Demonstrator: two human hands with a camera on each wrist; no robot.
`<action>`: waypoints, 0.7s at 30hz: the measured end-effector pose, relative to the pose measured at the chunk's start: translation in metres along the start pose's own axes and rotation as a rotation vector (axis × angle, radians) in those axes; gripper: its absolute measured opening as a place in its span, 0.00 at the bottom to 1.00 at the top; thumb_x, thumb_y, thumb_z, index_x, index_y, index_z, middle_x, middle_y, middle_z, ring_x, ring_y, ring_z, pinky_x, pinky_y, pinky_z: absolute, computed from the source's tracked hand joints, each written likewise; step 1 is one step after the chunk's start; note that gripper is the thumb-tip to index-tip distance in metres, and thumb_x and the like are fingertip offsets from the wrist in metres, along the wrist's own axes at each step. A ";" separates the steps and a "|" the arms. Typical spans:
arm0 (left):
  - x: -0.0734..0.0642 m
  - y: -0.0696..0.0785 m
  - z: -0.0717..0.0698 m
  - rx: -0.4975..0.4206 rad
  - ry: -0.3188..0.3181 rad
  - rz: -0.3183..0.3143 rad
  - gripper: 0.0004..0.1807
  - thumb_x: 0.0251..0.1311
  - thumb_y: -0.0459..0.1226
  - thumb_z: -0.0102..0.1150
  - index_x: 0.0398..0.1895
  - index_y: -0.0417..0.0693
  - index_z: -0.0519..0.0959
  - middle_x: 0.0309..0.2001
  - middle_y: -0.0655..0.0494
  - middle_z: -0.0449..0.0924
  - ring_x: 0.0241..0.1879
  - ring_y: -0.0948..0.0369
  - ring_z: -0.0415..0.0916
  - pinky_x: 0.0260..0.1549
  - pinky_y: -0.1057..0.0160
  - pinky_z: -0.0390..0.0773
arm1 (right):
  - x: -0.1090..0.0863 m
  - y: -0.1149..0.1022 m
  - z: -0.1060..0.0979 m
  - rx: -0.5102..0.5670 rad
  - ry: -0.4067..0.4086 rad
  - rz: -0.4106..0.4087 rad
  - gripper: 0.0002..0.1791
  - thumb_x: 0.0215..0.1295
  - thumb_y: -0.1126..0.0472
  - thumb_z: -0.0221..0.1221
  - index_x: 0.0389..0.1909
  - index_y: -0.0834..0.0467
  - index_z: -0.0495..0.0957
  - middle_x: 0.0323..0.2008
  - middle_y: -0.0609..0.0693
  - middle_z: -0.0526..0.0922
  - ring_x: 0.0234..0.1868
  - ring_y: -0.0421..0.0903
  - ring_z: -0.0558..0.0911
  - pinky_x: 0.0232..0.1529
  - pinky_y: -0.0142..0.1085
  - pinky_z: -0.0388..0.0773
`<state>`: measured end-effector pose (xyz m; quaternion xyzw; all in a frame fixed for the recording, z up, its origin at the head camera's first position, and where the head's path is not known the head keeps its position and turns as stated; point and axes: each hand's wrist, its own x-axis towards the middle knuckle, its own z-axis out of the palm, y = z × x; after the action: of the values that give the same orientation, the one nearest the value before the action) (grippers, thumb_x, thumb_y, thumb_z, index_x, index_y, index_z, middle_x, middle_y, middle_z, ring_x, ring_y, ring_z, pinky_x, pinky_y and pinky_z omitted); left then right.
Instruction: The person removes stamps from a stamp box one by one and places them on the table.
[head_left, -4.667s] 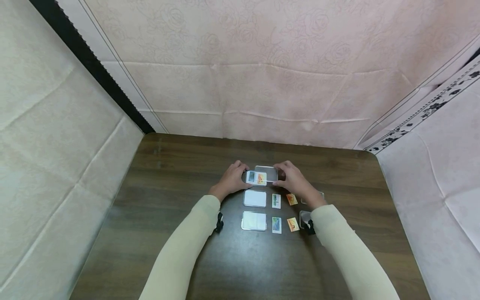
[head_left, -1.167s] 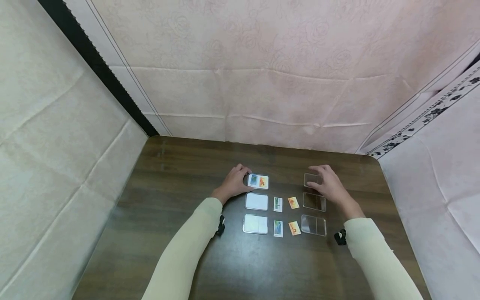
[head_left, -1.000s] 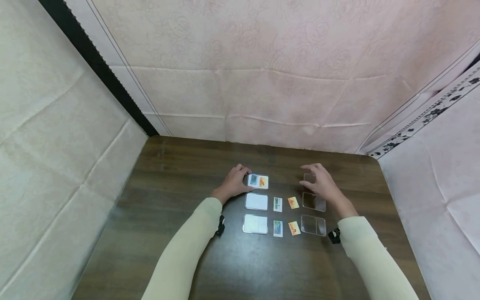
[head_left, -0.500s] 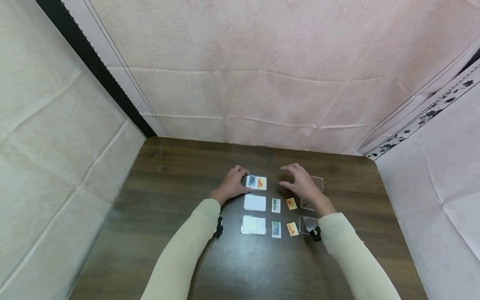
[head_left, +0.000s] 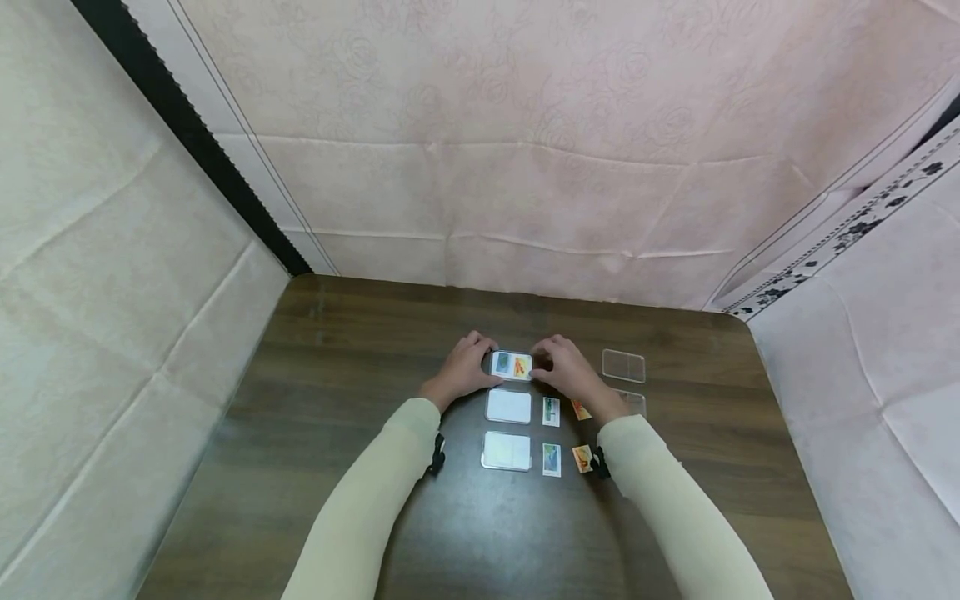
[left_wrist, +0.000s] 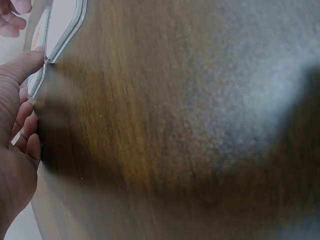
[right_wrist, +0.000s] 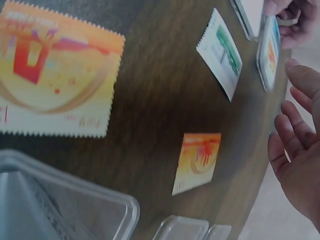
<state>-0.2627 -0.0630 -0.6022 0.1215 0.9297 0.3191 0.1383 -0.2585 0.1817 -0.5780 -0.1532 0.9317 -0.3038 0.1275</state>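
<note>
At the far side of the table (head_left: 360,500), my left hand (head_left: 463,371) grips the left end of a flat clear case (head_left: 512,365) between thumb and fingers. Two postage stamps, one blue and one orange (head_left: 521,367), lie side by side on its white insert. My right hand (head_left: 570,371) is at the case's right end, thumb and fingers apart, holding nothing. In the right wrist view a small gap shows between its thumb and the case (right_wrist: 270,55). Nearer me lie two more white-filled cases, a middle one (head_left: 508,407) and a front one (head_left: 506,451).
Right of those cases lie a green stamp (head_left: 551,412) and a blue-green stamp (head_left: 551,460). Two orange stamps, the nearer one (head_left: 582,458), are partly covered by my right arm. A clear lid (head_left: 623,366) lies far right, with another lid (head_left: 634,403) partly hidden below it.
Earlier my right hand held a clear lid at the far case; the lid then lay at the far right. My right hand has since come back left, empty, to the case. The left hand stays put.
</note>
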 end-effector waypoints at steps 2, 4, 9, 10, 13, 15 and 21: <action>0.000 -0.001 0.000 0.008 -0.001 0.004 0.34 0.57 0.52 0.76 0.65 0.53 0.76 0.60 0.54 0.70 0.56 0.56 0.68 0.60 0.52 0.74 | 0.002 -0.001 0.003 -0.009 0.000 0.005 0.22 0.69 0.55 0.68 0.60 0.57 0.79 0.61 0.56 0.75 0.60 0.55 0.75 0.63 0.54 0.75; 0.001 -0.002 0.001 0.015 -0.002 0.009 0.35 0.57 0.53 0.76 0.65 0.53 0.75 0.60 0.54 0.70 0.56 0.56 0.68 0.60 0.52 0.74 | 0.005 -0.002 0.006 -0.017 -0.002 0.007 0.22 0.68 0.55 0.68 0.59 0.57 0.79 0.60 0.56 0.75 0.59 0.55 0.75 0.63 0.53 0.75; 0.002 -0.003 0.001 0.018 -0.001 0.012 0.35 0.57 0.53 0.76 0.66 0.53 0.75 0.59 0.54 0.70 0.56 0.56 0.68 0.59 0.52 0.75 | 0.009 -0.001 0.009 -0.018 -0.013 0.018 0.20 0.68 0.54 0.69 0.57 0.56 0.79 0.58 0.55 0.75 0.57 0.54 0.74 0.62 0.52 0.76; 0.002 -0.003 0.001 0.019 -0.001 0.012 0.35 0.57 0.53 0.76 0.65 0.53 0.75 0.59 0.54 0.70 0.56 0.56 0.67 0.59 0.53 0.75 | 0.010 0.000 0.010 -0.019 -0.013 0.024 0.20 0.68 0.54 0.69 0.56 0.56 0.79 0.58 0.55 0.75 0.57 0.54 0.74 0.62 0.52 0.76; 0.002 -0.003 0.001 0.017 -0.001 0.008 0.35 0.57 0.53 0.76 0.65 0.54 0.76 0.59 0.54 0.70 0.56 0.56 0.67 0.59 0.53 0.75 | 0.012 0.001 0.011 -0.019 -0.015 0.035 0.18 0.67 0.53 0.69 0.54 0.55 0.80 0.56 0.54 0.75 0.55 0.54 0.74 0.61 0.52 0.76; 0.002 -0.003 0.001 0.014 0.000 0.008 0.35 0.57 0.53 0.75 0.65 0.53 0.76 0.59 0.54 0.70 0.56 0.56 0.67 0.60 0.52 0.75 | 0.014 0.002 0.012 -0.028 -0.016 0.035 0.18 0.67 0.52 0.69 0.53 0.56 0.80 0.56 0.55 0.76 0.55 0.53 0.74 0.61 0.51 0.76; 0.002 -0.002 0.001 0.008 -0.001 0.011 0.35 0.57 0.53 0.75 0.66 0.53 0.75 0.60 0.54 0.70 0.56 0.56 0.67 0.58 0.52 0.74 | 0.017 0.002 0.013 -0.040 -0.022 0.047 0.17 0.67 0.52 0.69 0.51 0.56 0.80 0.56 0.56 0.75 0.53 0.54 0.74 0.59 0.50 0.76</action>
<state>-0.2643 -0.0636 -0.6044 0.1271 0.9302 0.3163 0.1365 -0.2701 0.1701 -0.5922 -0.1372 0.9394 -0.2804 0.1415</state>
